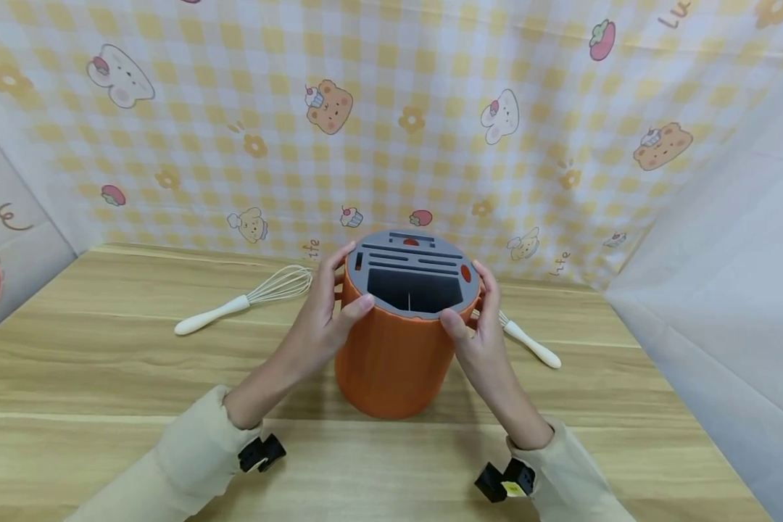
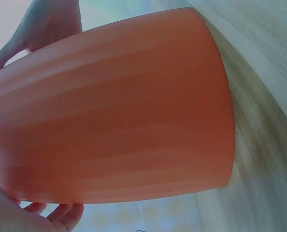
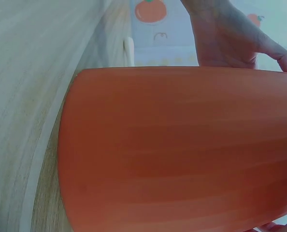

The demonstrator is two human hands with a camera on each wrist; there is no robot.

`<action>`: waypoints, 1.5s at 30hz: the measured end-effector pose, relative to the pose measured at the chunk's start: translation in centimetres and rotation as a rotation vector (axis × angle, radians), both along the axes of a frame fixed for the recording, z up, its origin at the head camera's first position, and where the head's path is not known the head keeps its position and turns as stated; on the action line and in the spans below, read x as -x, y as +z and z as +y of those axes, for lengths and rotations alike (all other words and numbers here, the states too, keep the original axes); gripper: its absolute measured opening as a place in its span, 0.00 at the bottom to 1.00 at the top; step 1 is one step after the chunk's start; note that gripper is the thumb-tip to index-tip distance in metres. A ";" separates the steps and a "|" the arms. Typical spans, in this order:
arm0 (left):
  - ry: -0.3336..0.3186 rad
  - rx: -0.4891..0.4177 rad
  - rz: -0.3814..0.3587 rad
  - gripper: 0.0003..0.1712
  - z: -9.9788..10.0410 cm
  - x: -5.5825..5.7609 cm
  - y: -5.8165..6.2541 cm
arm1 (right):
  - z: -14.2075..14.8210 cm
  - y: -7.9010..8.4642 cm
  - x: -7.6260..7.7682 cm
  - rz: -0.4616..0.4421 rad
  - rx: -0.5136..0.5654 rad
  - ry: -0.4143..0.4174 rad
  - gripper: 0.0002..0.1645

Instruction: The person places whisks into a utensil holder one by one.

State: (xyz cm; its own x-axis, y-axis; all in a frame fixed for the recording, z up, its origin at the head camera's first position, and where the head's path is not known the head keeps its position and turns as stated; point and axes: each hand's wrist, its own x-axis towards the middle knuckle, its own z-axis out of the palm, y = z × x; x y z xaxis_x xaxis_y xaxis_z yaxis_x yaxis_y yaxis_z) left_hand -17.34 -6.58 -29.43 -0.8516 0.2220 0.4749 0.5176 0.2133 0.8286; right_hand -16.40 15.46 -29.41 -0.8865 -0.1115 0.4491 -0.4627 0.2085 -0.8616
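Observation:
In the head view an orange utensil holder [image 1: 391,370] stands upright on the table, with a grey slotted lid [image 1: 373,242] at its top. A large dark divided opening lies at the lid's near side. My left hand [image 1: 320,315] grips the holder's upper left side, thumb on the rim. On the opposite side my right hand [image 1: 486,344] holds it likewise, its thumb at the near right rim. Both wrist views are mostly filled by the holder's smooth orange wall [image 2: 119,111]. Parts of my fingers are hidden behind it.
A white-handled whisk [image 1: 212,315] lies left of the holder. To the right, a second white handle [image 1: 531,344] with wires is partly hidden behind my right hand. A yellow checked cloth [image 1: 391,159] hangs behind the wooden table [image 1: 104,377].

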 end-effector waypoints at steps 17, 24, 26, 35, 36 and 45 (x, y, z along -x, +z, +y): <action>0.008 0.008 -0.024 0.38 0.1 -1.1 0.2 | 0.1 0.0 -0.8 0.017 -0.013 0.004 0.45; 0.000 -0.005 -0.023 0.38 0.1 -1.3 0.2 | 0.0 0.1 -1.0 0.030 -0.008 0.021 0.48; 0.001 -0.003 -0.030 0.38 0.1 -1.3 0.2 | 0.1 0.2 -1.0 0.033 -0.006 0.031 0.47; -0.015 0.003 -0.049 0.38 -0.1 -1.3 0.6 | 0.3 0.3 -1.1 0.016 -0.020 0.055 0.49; -0.016 0.004 -0.050 0.38 -0.1 -1.3 0.6 | 0.3 0.3 -1.1 0.012 -0.016 0.060 0.49; -0.046 0.030 -0.041 0.39 -0.5 -1.1 0.6 | 0.3 0.1 -1.1 0.023 -0.031 0.047 0.47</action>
State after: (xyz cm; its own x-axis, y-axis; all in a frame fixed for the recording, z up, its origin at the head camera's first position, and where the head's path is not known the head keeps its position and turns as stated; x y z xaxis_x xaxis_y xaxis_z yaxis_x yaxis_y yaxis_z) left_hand -16.26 -7.07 -28.86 -0.8587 0.2747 0.4327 0.4935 0.2155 0.8426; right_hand -15.28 15.77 -29.27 -0.8694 -0.1665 0.4653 -0.4924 0.2128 -0.8440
